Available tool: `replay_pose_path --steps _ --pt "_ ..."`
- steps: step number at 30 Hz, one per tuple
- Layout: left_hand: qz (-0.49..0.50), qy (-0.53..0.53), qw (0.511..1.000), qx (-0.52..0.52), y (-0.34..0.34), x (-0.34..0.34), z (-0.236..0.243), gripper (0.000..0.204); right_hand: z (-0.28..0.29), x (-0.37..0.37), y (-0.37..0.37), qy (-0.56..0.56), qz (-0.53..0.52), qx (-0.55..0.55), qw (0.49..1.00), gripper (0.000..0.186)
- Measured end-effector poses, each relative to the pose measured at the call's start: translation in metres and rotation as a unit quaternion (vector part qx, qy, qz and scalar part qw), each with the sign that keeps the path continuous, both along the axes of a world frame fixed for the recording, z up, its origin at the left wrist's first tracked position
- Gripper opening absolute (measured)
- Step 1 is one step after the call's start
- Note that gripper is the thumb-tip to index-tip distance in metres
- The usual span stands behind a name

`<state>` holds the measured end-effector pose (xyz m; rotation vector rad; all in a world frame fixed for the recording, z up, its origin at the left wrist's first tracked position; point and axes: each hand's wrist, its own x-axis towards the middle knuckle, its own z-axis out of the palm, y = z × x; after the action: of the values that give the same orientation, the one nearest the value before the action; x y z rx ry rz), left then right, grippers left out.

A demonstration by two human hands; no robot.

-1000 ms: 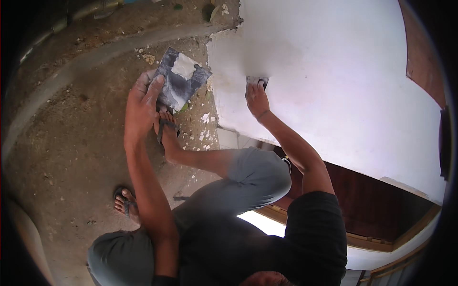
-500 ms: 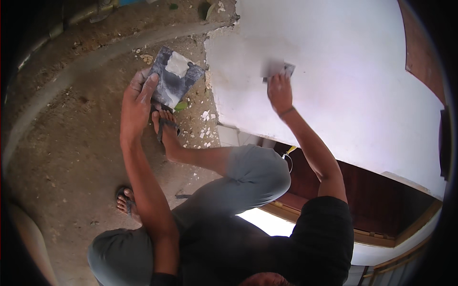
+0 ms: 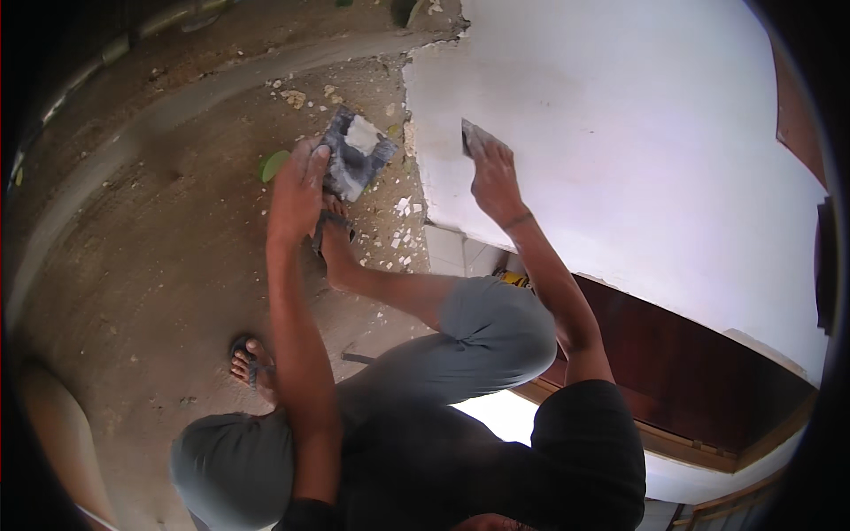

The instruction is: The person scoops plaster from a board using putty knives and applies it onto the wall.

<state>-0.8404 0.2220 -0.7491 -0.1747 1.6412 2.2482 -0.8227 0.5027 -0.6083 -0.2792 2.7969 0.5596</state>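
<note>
My left hand [image 3: 301, 181] grips a dark, square plate [image 3: 340, 179] by its edge, thumb on top. The plate is smeared with pale residue and bears a dollop of white putty [image 3: 362, 135]. At the white wall [image 3: 620, 150], my right hand [image 3: 496, 184] is closed on a flat putty scraper [image 3: 482, 138]. The scraper's blade is tilted at the wall surface; whether its edge touches cannot be told. A faint greyish damp-looking patch shows on the wall above it. The fingers of my right hand partly hide the scraper.
White chips [image 3: 403, 209] lie scattered on the brown ground along the wall's base. A curved concrete edging [image 3: 177, 104] crosses the far left. A dark red recess [image 3: 673, 354] with a wooden frame lies at the right. My sandalled feet [image 3: 251, 361] rest on the ground.
My right hand has moved left across the wall with the scraper, whose blade has turned. My left hand and the plate have shifted slightly right as the view moved.
</note>
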Motion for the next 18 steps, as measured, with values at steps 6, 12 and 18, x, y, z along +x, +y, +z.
replay_pose_path --steps 6,12,18 --pt "0.000 0.016 1.000 -0.015 0.015 -0.001 -0.007 0.027 0.025 -0.006 -0.100 -0.125 -0.045 -0.404 0.905 0.069" --pt "-0.001 0.027 0.997 -0.073 0.014 0.000 -0.003 0.027 0.001 -0.012 -0.119 -0.103 -0.020 -0.386 0.917 0.066" --pt "-0.037 -0.042 0.988 -0.147 0.020 -0.007 0.017 0.025 -0.023 -0.003 -0.105 -0.135 0.028 -0.342 0.930 0.066"
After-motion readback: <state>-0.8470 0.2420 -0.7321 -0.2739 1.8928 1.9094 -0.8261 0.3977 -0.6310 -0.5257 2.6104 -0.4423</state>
